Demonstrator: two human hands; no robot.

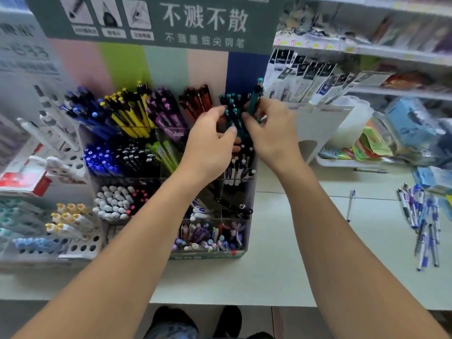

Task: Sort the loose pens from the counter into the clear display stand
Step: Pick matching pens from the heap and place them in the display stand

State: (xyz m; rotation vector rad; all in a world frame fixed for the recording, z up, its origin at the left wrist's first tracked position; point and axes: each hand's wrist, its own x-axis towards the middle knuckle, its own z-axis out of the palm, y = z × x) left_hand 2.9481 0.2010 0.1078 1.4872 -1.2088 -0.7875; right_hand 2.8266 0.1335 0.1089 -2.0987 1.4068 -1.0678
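Head view — slim teal pen (pixel 254 101), right-hand grip (pixel 271 128)

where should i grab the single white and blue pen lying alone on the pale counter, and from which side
Pinch the single white and blue pen across the middle of its barrel, coming straight down from above. It lies flat on the pale counter, pointing roughly away from the person, with bare surface on both long sides, so thumb and finger can probably close from left and right. The right hand is nearer but now grips a teal pen.

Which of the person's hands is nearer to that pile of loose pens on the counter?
Right. The right hand is up at the display stand, on the side toward the pile of loose pens; the left hand is farther away.
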